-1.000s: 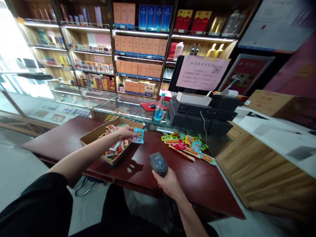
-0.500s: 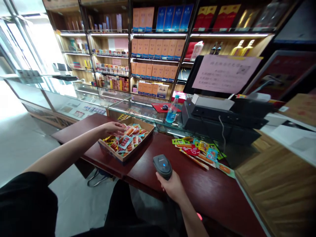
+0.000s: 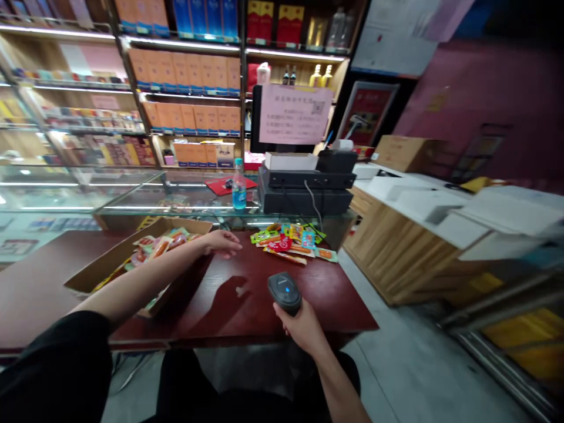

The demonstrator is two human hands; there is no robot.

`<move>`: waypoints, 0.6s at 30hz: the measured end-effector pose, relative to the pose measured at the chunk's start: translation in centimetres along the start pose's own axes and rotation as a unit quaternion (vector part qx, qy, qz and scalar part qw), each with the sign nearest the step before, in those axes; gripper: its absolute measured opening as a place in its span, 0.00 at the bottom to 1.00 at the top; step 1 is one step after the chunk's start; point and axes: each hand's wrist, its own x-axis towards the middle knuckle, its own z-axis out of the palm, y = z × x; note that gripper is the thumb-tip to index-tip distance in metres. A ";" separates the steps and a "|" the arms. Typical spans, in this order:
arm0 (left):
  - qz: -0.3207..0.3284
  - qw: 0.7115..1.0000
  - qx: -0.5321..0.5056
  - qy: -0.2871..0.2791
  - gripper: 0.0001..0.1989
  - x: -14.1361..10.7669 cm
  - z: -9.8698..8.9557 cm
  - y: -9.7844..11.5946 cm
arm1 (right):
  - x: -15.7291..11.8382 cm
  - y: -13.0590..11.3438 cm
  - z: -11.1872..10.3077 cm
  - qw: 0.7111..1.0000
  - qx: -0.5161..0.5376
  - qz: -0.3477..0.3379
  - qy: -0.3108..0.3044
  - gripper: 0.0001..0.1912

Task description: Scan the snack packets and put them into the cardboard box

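My right hand (image 3: 303, 329) is wrapped around the handle of a dark grey barcode scanner (image 3: 285, 292), which shows a small blue light. My left hand (image 3: 224, 243) hovers over the table, just past the right edge of a cardboard box (image 3: 94, 258). Its fingers are loosely bent and apart, and I see nothing in them. Colourful packaged snacks (image 3: 155, 247) fill the box, partly hidden by my left forearm. To the right of my left hand lies a loose pile of snack packets (image 3: 282, 243), sausage-like sticks among them.
Behind the dark red table (image 3: 247, 305) runs a glass counter (image 3: 127, 197) with a blue drink bottle (image 3: 238, 191) on it. A black cash register (image 3: 304, 197) with a pink paper sign (image 3: 294, 114) stands beside the bottle. A wooden cabinet (image 3: 388, 247) is to the right.
My view has turned to the right. My left hand has moved from above the snacks in the box to the right, over bare tabletop. My right hand still holds the barcode scanner.
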 end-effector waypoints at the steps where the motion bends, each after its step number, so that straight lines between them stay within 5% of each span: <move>1: 0.006 1.000 0.017 -0.012 0.22 1.3 1.7 0.5 | -0.1 0.3 -0.6 1.000 0.009 0.011 0.002 0.18; 5: 0.038 0.991 0.126 -0.026 0.14 6.3 8.6 2.5 | -0.2 1.3 -3.1 0.999 0.003 0.021 0.048 0.18; 9: 0.123 0.937 0.326 -0.012 0.11 10.0 13.9 4.4 | -0.6 1.9 -5.2 0.993 -0.023 -0.014 0.114 0.17; 13: 0.174 0.891 0.420 -0.011 0.12 12.1 17.0 5.4 | -1.2 2.4 -6.5 0.990 -0.029 0.002 0.141 0.17; 18: 0.184 0.862 0.472 -0.014 0.13 13.1 18.3 4.5 | -1.7 2.9 -7.2 0.988 -0.025 0.026 0.148 0.17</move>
